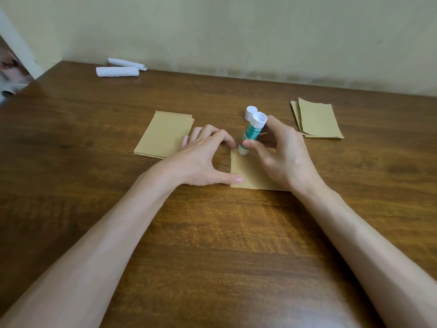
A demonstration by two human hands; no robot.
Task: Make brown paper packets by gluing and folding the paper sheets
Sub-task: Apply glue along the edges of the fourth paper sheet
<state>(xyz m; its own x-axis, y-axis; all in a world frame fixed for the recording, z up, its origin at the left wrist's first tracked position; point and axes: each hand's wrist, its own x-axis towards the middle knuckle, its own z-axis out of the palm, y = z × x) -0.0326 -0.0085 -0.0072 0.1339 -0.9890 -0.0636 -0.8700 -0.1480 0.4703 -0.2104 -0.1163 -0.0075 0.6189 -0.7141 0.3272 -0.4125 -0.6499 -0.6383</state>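
Both hands work over a brown paper sheet [250, 172] lying flat near the middle of the desk [212, 245].

Head view:
- Right hand [281, 150]: fingers curled around a glue stick [251, 132], thumb pressed on the lower barrel. Stick has a green label and white body, tilted, its lower end touching the far left corner of the sheet. The wide white end points up and toward the camera.
- White cap [249, 112]: just behind the top of the stick; whether it rests on the desk or is held cannot be told.
- Left hand [203, 159]: spread open, gripping nothing. Thumb tip lies on the near left corner of the sheet and pins it down; the fingers arch over to the desk by the sheet's far left edge. The palm is raised off the desk.
- Left stack of brown paper [163, 134]: flat on the desk, just left of the left hand, its fingers touching or slightly overlapping the stack's right edge.
- Right stack of brown paper [318, 119]: farther right, well apart from the hands, a few sheets fanned unevenly, top sheet slightly curled at its far edge.
- Two white paper rolls [118, 71]: far left of the desk, close to the wall [236, 31], lying side by side at an angle.
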